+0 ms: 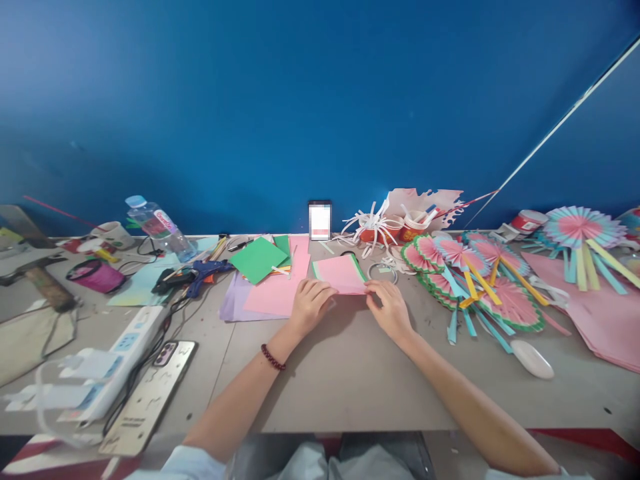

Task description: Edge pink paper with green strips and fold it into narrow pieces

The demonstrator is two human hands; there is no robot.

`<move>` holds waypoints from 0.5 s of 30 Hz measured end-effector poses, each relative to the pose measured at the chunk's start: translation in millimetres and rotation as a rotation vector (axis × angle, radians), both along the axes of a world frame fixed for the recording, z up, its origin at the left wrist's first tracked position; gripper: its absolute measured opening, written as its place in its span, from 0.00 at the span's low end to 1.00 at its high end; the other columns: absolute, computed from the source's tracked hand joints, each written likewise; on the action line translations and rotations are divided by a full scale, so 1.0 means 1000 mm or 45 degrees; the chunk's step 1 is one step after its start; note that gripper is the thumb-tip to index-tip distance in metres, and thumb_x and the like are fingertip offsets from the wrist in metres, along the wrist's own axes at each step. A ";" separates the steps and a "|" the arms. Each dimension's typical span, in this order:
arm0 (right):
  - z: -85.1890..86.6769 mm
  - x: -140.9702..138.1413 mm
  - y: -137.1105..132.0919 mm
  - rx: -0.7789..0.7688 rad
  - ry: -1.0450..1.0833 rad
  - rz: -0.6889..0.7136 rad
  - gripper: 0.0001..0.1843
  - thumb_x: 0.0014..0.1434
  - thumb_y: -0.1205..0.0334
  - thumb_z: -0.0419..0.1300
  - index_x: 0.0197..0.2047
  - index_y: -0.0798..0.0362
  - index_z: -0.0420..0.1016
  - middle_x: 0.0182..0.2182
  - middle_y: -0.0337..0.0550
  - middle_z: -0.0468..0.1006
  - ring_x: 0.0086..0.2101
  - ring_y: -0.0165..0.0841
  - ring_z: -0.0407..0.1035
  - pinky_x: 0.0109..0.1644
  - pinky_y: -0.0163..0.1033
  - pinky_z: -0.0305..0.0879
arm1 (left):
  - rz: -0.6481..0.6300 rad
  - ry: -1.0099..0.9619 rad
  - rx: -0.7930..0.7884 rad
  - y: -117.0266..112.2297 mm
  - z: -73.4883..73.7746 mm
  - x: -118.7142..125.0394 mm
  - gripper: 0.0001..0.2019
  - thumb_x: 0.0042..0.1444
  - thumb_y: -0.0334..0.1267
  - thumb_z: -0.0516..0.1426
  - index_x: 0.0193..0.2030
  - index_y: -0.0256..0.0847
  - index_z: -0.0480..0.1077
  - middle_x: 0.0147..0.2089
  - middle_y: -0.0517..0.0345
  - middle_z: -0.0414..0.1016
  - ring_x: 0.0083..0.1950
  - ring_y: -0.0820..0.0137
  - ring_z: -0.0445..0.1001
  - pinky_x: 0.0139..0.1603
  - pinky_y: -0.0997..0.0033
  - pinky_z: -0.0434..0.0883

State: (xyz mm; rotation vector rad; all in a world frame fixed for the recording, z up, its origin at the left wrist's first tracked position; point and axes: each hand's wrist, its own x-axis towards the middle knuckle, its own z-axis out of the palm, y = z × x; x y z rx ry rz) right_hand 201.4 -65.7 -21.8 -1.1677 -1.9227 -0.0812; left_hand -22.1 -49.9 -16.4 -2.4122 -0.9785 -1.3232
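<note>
A pink sheet of paper (pixel 340 272) with green edging is held up near the middle of the table, its near edge toward me. My left hand (pixel 311 305) pinches that edge at its left corner, and my right hand (pixel 387 303) pinches it at the right corner. The near strip of the paper looks folded, though the fingers partly hide it. Left of my left hand lie larger pink sheets (pixel 273 300) and a purple sheet (pixel 233 303), with green paper squares (pixel 257 260) on top. A round metal ring (pixel 383 272) rests just beyond my right hand.
Pleated paper fans (pixel 500 293) with ribbon tails spread on the right, near a white oval object (pixel 533 359). On the left are a power strip (pixel 125 360), a phone (pixel 150 393), a hammer (pixel 47 283), a glue gun (pixel 200 273) and a bottle (pixel 163 227). A lit screen (pixel 320 221) stands against the wall.
</note>
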 end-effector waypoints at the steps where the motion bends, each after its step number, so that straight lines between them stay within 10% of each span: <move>1: 0.000 0.000 0.000 -0.001 -0.003 -0.007 0.08 0.55 0.73 0.53 0.34 0.50 0.68 0.37 0.43 0.78 0.39 0.38 0.70 0.45 0.44 0.64 | -0.007 0.013 0.004 0.000 -0.001 0.000 0.07 0.59 0.27 0.54 0.39 0.42 0.71 0.36 0.57 0.77 0.40 0.70 0.71 0.43 0.67 0.64; 15: 0.001 -0.002 -0.002 0.082 -0.024 0.055 0.09 0.56 0.74 0.52 0.32 0.50 0.67 0.34 0.43 0.77 0.37 0.36 0.68 0.44 0.42 0.63 | 0.054 -0.009 0.066 0.002 -0.002 -0.001 0.08 0.59 0.26 0.50 0.38 0.42 0.67 0.34 0.57 0.74 0.38 0.67 0.70 0.41 0.65 0.65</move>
